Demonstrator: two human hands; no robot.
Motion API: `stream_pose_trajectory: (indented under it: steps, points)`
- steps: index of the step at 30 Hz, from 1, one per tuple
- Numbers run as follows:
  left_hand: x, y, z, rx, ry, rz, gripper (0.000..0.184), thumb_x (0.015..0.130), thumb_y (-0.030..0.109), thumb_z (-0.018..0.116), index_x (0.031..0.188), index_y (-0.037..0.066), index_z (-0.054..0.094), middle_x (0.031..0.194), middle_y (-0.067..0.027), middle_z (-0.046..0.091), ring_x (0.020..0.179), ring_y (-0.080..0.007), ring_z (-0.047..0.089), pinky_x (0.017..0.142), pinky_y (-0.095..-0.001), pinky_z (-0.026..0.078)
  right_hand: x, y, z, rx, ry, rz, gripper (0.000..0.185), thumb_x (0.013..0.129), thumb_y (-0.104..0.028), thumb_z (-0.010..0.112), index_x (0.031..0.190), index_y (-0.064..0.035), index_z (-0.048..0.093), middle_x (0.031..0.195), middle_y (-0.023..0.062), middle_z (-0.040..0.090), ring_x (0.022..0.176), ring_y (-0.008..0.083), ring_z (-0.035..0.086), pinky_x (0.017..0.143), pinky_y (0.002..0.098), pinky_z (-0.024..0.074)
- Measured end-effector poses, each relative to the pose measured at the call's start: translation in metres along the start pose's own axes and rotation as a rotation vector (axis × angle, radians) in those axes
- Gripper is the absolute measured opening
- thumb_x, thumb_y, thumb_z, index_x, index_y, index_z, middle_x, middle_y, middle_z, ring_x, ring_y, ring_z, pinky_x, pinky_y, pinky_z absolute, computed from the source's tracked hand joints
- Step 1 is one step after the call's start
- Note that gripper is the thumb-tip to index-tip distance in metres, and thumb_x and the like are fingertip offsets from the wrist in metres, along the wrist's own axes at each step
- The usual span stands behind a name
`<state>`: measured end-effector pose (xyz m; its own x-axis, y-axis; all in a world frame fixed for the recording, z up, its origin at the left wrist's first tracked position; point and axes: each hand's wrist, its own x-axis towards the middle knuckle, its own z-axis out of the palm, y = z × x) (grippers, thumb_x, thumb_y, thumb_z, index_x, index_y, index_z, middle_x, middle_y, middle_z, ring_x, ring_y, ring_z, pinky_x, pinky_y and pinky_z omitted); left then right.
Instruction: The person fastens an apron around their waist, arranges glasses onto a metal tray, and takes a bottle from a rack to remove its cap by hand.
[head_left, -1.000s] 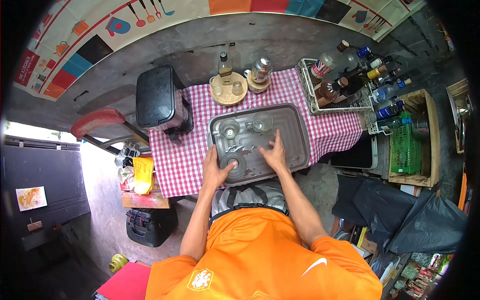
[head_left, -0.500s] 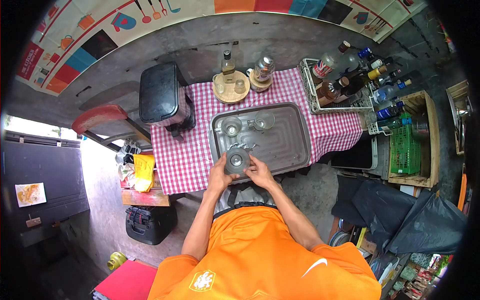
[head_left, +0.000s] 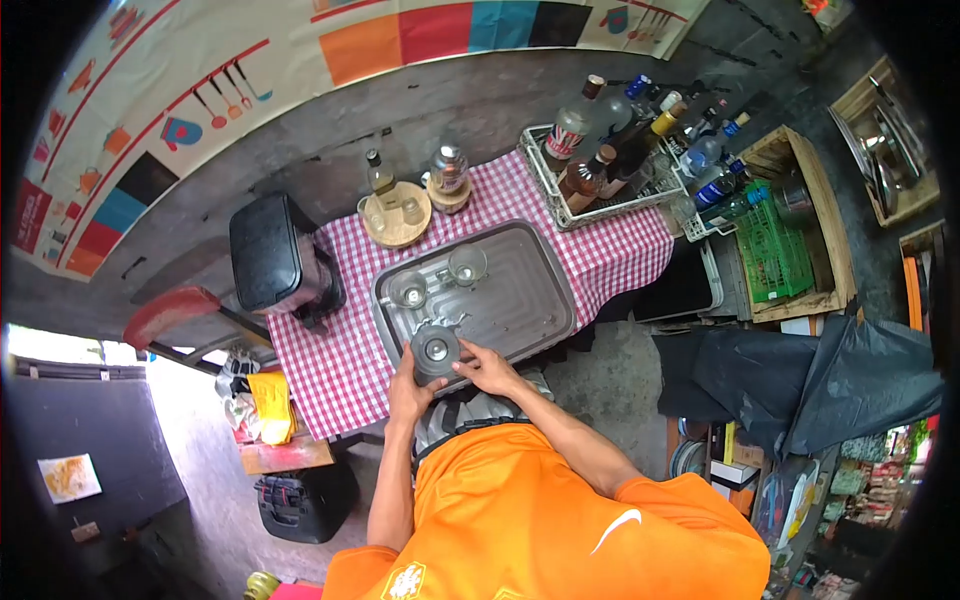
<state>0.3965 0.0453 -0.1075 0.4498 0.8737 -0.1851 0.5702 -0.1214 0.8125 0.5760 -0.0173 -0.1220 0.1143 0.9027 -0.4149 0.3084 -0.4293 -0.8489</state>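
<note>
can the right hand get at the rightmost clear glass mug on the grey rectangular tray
Probably yes, after letting go of the round clear glass vessel: no other glass lies between the right hand and that mug.

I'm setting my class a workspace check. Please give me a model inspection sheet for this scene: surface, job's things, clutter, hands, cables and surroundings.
Surface: red-and-white checked tablecloth, with a grey tray on it.
Job's things: round glass vessel at the tray's near left; two glass mugs farther back on the tray.
Clutter: wooden board bearing a bottle and small glasses; white basket of bottles; black lidded bin.
Hands: left hand and right hand hold the vessel from either side; whether it is lifted cannot be told.
Cables: nothing seen.
Surroundings: black case on the floor; yellow cloth left of the table; wooden crate with a green basket on the right.
</note>
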Motion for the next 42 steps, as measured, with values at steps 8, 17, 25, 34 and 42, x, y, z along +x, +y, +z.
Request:
stream_pose_trajectory:
  steps: [8, 17, 25, 34, 42]
  points:
    - [-0.043, 0.030, 0.005, 0.114, 0.195, 0.001, 0.076, 0.066, 0.016, 0.075, 0.129, -0.005, 0.037, 0.130, -0.0236, 0.043, 0.123, -0.0345, 0.040, 0.102, -0.0373, 0.032, -0.026, 0.010, -0.044, 0.007, 0.012, 0.073, 0.059, 0.084, -0.030, 0.063, 0.128, 0.0028, 0.042, 0.110, 0.0193, 0.059, 0.091, 0.0206, 0.062, 0.077, 0.0291, 0.0488]
    - [-0.041, 0.078, 0.061, -0.036, 0.228, 0.030, 0.032, 0.082, 0.011, 0.062, 0.110, -0.005, 0.058, 0.112, -0.0193, 0.059, 0.100, -0.0276, 0.058, 0.086, -0.0330, 0.045, -0.023, 0.050, -0.119, 0.177, -0.011, 0.086, 0.048, 0.086, -0.024, 0.061, 0.123, 0.0026, 0.047, 0.107, 0.0170, 0.060, 0.094, 0.0186, 0.060, 0.081, 0.0273, 0.0477]
    - [0.009, 0.173, 0.160, -0.235, 0.161, -0.044, 0.016, 0.080, 0.009, 0.065, 0.091, -0.002, 0.067, 0.097, -0.0140, 0.065, 0.083, -0.0182, 0.063, 0.072, -0.0276, 0.049, -0.037, 0.096, -0.241, 0.290, -0.021, 0.070, 0.048, 0.085, -0.024, 0.061, 0.124, 0.0015, 0.047, 0.107, 0.0156, 0.061, 0.095, 0.0191, 0.060, 0.080, 0.0284, 0.0484]
    - [0.030, 0.249, 0.242, -0.177, 0.169, -0.004, 0.013, 0.074, 0.009, 0.071, 0.083, 0.000, 0.068, 0.092, -0.0131, 0.066, 0.083, -0.0207, 0.064, 0.072, -0.0289, 0.049, -0.054, 0.171, -0.359, 0.718, 0.215, 0.344, 0.035, 0.086, -0.025, 0.056, 0.113, -0.0010, 0.054, 0.099, 0.0103, 0.062, 0.084, 0.0182, 0.062, 0.070, 0.0279, 0.0502]
    - [0.037, 0.278, 0.267, -0.196, 0.100, -0.056, 0.014, 0.079, 0.006, 0.066, 0.085, -0.006, 0.065, 0.092, -0.0121, 0.065, 0.077, -0.0134, 0.061, 0.070, -0.0245, 0.048, -0.021, 0.196, -0.434, 1.753, 0.189, 0.334, 0.043, 0.088, -0.038, 0.047, 0.110, -0.0012, 0.048, 0.109, 0.0131, 0.057, 0.098, 0.0260, 0.057, 0.081, 0.0374, 0.0458]
